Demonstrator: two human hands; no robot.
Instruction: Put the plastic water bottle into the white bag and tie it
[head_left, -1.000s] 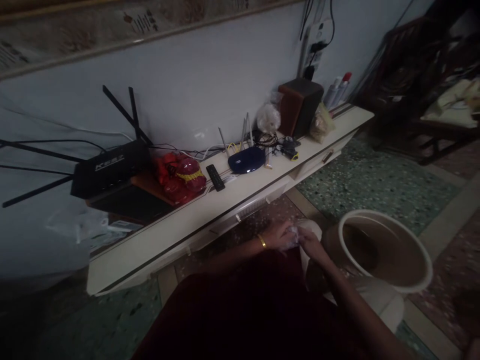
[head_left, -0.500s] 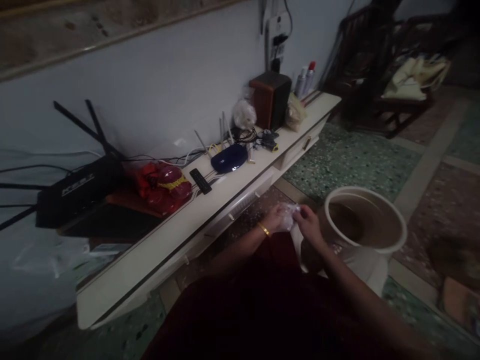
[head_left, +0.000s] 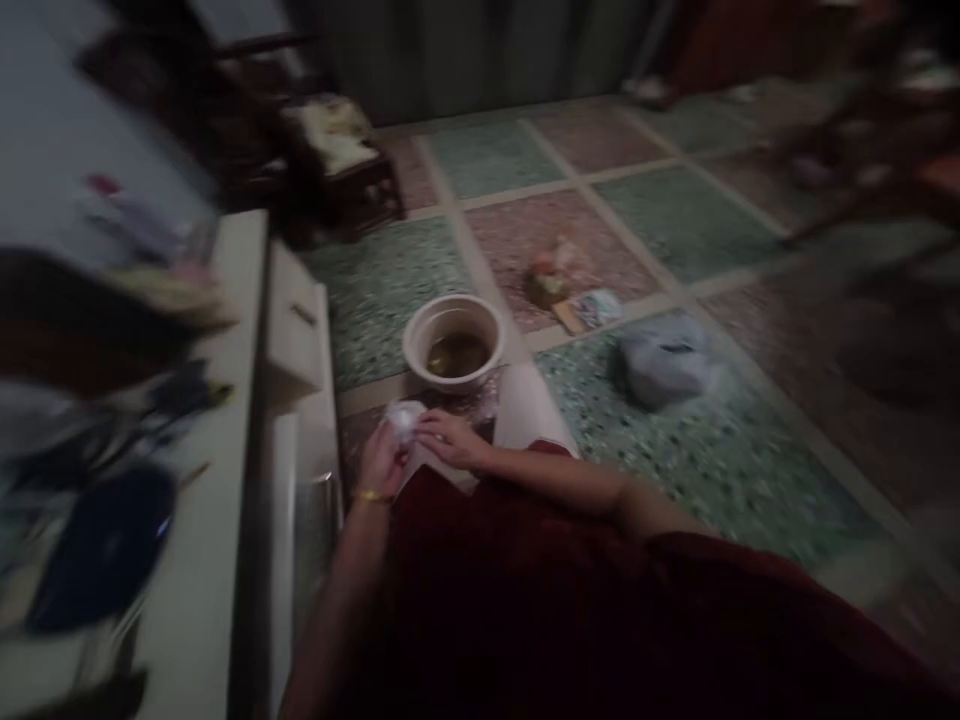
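Note:
A crumpled piece of clear, whitish plastic (head_left: pixel 405 420), perhaps a small bag, is held between both hands above my lap. My left hand (head_left: pixel 382 462), with a gold bangle at its wrist, is closed around its left side. The fingers of my right hand (head_left: pixel 452 440) pinch it from the right. Just beyond the hands a round pale bucket (head_left: pixel 491 318) stands on the floor, with murky brownish liquid showing at its bottom. Blur and dim light hide whatever the plastic might contain.
To the left runs a long white cabinet (head_left: pixel 244 290) with a dark blue router (head_left: pixel 105 545) on top. A greyish plastic bag (head_left: pixel 664 358) and a small clutter with an orange-brown packet (head_left: pixel 570 318) lie on the tiled floor. A wooden chair (head_left: pixel 367 195) stands farther back.
My view has swung right, so the cabinet has shifted left and more floor shows. Both hands still hold the plastic, and the bucket now appears beyond them instead of to their right.

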